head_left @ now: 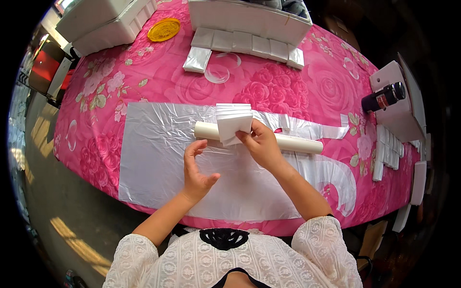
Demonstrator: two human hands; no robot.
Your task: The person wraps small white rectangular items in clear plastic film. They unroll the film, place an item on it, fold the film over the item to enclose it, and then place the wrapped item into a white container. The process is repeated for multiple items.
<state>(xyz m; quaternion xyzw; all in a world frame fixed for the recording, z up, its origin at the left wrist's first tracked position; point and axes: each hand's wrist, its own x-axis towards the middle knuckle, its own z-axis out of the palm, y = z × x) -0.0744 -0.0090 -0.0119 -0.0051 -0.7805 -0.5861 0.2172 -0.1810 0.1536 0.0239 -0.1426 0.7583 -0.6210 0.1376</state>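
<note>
Between the thumb and fingers of my right hand is a folded stack of white plastic film, its layers showing as steps along the far edge. My left hand hovers to the left of it with fingers apart and nothing in them. Behind the stack, a white tube lies slantwise on a spread sheet of thin, shiny white plastic. To the right, the sheet runs out into loose handle-shaped strips, like those of a carrier bag.
Folded plastic packets line the front of a white foam box. More packets lie at right, near a dark bottle and an upright white box. A yellow dish and another foam box stand far left. Pink flowered cloth covers the table.
</note>
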